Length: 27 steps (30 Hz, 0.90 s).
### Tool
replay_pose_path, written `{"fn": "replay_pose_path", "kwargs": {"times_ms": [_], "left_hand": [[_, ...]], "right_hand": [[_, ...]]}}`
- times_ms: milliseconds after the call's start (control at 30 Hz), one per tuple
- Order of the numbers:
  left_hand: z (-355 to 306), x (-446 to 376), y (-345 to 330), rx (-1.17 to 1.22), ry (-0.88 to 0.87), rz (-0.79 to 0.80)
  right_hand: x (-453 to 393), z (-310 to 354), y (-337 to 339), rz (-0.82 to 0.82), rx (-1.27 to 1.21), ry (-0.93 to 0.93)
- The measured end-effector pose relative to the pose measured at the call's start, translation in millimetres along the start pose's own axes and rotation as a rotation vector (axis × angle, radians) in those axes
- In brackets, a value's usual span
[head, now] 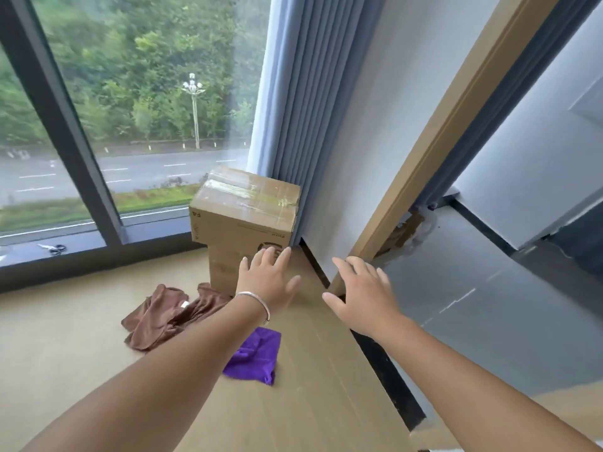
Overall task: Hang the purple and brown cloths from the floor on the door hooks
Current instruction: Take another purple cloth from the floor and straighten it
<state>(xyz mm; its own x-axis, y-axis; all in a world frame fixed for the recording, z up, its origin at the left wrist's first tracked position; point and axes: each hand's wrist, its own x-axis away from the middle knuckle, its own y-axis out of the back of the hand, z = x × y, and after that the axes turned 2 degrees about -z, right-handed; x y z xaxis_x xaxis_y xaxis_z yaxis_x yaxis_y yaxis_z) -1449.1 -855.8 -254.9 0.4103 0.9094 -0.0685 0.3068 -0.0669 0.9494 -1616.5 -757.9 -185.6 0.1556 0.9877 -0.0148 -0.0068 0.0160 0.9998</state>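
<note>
A crumpled brown cloth (166,316) lies on the pale wooden floor, left of centre. A purple cloth (256,355) lies bunched on the floor just right of it, partly hidden by my left forearm. My left hand (266,280), a silver bracelet on its wrist, is stretched out above the cloths with straight fingers and holds nothing. Beside it, my right hand (362,296) is held out empty, fingers spread. No door hooks are in view.
Two stacked cardboard boxes (244,223) stand in the corner by a blue curtain (293,109). A tan door frame (434,148) runs diagonally at right, with a grey floor beyond. Scissors (54,248) lie on the window sill.
</note>
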Motion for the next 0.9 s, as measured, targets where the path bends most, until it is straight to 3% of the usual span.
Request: {"fn": "replay_pose_path", "kwargs": {"times_ms": [300,533,733,900], "left_hand": [[110.4,-8.5,-46.2,-0.045,0.48,-0.008],[144.5,-5.6,-122.5,-0.055,0.802,-0.009],[180.6,-2.1,-246.2,-0.031,0.867,0.07],[213.9,2.0,-382.1,-0.002,0.793,0.174]], "right_hand": [[-143.2,42.5,-100.6,0.162,-0.059,0.409],[-219.7,60.8,-202.0,0.289,-0.012,0.697],[-248.6,74.1,-335.0,0.399,0.019,0.788],[-257.9,58.9,-472.4,0.481,0.096,0.78]]}}
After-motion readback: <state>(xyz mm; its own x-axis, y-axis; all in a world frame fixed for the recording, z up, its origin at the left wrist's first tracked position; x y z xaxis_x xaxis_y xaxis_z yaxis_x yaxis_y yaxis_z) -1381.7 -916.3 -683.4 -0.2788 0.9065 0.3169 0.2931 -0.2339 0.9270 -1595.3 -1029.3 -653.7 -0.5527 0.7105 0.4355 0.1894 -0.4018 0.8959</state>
